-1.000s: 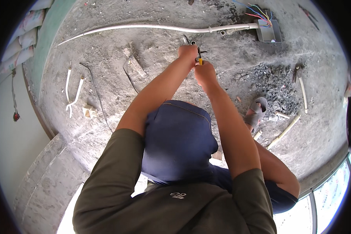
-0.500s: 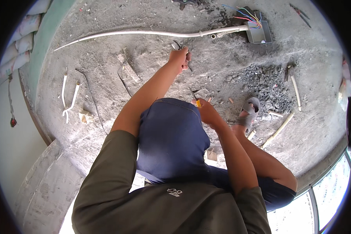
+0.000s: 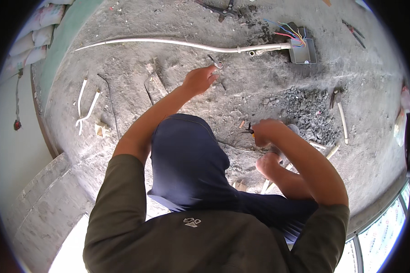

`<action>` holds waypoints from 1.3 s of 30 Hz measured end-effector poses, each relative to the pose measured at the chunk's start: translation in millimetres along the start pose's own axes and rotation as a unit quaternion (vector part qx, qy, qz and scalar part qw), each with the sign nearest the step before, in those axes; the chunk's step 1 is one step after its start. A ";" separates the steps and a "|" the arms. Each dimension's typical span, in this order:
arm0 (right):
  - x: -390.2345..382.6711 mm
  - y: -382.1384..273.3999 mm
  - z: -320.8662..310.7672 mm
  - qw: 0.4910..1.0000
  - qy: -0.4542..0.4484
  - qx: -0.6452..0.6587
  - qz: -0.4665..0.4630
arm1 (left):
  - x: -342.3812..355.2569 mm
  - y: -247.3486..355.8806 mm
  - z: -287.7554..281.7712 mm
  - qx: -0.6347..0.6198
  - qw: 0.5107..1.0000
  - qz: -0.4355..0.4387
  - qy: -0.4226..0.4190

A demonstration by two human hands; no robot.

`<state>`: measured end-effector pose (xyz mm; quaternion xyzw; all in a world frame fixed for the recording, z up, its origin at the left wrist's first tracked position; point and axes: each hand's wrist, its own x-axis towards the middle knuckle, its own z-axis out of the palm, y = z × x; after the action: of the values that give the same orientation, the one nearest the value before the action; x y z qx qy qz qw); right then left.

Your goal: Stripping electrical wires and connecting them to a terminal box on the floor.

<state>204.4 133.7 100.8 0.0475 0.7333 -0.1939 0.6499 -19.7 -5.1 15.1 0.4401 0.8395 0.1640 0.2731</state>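
In front of my raised knee in blue shorts, my left hand (image 3: pixel 199 82) reaches over the rough floor. Its fingertips meet a small dark and pale grey piece (image 3: pixel 218 65), too small to name; the far fingers are hidden. My right hand (image 3: pixel 266 132) is closed round a small tool (image 3: pixel 249 131) with a black tip and a bit of yellow showing; the rest is inside the hand. It is held low, beside my sandalled foot. Beyond the left hand lies a long white pipe (image 3: pixel 168 42), joined to a grey junction box (image 3: pixel 303 54) with coloured wires (image 3: pixel 298 38) sticking out.
Grey rubble (image 3: pixel 312 111) is heaped right of my hands. Pipe offcuts (image 3: pixel 343 123) lie beyond it, and bent white pipes (image 3: pixel 89 109) on the left. Dark pliers-like tools (image 3: pixel 223 11) and red-handled pliers (image 3: pixel 354 32) rest at the far side. Sacks (image 3: pixel 36 36) are stacked far left.
My right hand has moved right, away from my knee, with its tool. My left hand has drawn back slightly to the left, and its fingers have loosened from a fist. The view has tilted.
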 end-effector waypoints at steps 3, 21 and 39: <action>-44.8 10.5 -21.2 0.994 0.087 -0.063 -0.009 | 8.0 -3.2 -17.7 -0.039 0.999 -0.033 -0.013; -84.2 15.2 -103.6 0.927 0.142 -0.259 -0.233 | -3.8 90.9 -1.2 -0.115 0.934 -0.318 0.116; -6.7 95.8 -225.7 0.872 0.279 0.253 -0.313 | -71.9 66.7 -34.9 -0.363 0.797 -0.420 0.238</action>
<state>25.2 301.2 104.1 0.0302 0.7864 -0.5449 0.2893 35.8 -28.6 99.9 -0.1404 0.8594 0.4252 0.2468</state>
